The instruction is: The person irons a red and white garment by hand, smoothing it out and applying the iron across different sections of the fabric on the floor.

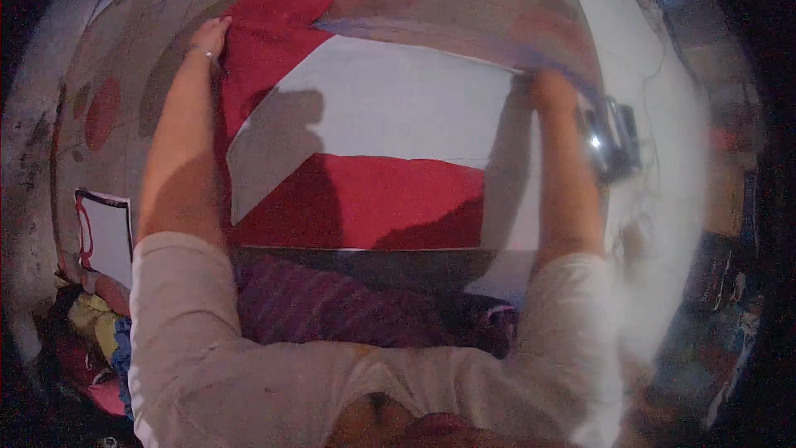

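Observation:
A large piece of white and red fabric (pixel 398 99) is spread out in front of me, with shadows of my head and arm across it. At its upper left, my left hand (pixel 212 37) has its fingers closed on the red edge of the cloth; a thin bracelet is on that wrist. My right hand (pixel 552 88), blurred, is at the upper right corner of the white part and seems to pinch it, though the fingertips are unclear. A red section (pixel 404 199) lies along the lower edge of the white, and another red piece stretches up beyond my left hand.
Beside my right forearm is a shiny dark object (pixel 609 140), blurred. A white surface (pixel 659 199) curves along the right. At the left, another person's arm (pixel 107 289) is near a white panel (pixel 107 230) with a dark edge and a red loop.

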A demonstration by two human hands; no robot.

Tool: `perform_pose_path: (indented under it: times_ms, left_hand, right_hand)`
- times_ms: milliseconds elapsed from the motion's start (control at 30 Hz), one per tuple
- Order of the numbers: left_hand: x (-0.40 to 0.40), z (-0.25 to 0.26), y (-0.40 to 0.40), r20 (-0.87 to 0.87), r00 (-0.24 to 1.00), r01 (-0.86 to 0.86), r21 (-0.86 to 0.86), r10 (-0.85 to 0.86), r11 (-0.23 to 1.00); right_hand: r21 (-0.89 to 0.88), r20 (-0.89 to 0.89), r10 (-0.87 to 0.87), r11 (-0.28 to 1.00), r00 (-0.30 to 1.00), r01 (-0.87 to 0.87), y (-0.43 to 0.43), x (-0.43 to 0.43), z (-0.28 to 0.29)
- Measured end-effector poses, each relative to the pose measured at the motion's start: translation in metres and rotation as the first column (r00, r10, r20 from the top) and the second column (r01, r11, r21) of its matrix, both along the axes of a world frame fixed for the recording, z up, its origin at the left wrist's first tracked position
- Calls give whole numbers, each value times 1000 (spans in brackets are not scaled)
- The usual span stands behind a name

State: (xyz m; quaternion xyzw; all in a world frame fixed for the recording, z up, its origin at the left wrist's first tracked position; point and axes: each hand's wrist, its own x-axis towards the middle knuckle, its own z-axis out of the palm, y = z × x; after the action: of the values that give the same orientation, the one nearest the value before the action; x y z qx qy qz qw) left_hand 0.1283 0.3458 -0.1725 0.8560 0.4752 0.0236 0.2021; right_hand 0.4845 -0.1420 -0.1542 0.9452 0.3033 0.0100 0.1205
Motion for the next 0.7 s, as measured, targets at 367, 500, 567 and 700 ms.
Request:
perform_pose_path:
  times_ms: [367,500,567,700]
  left_hand:
    - [-228,38,-179,158,987,87,-326,-36,941]
    - [-258,-35,-193,65,979,195,-41,-192,980]
    - [-233,-10,-219,-57,993,100,-97,-106,990]
    - [-255,-42,-198,-100,994,21,-278,-50,960]
  right_hand:
    - [-63,101,287,957,952,-282,-160,-164,43]
    - [-128,-111,98,985,989,-112,-187,-166,21]
    - [-156,-97,55,985,994,-69,-192,-166,26]
    - [-266,67,7,964,998,11,-204,-162,31]
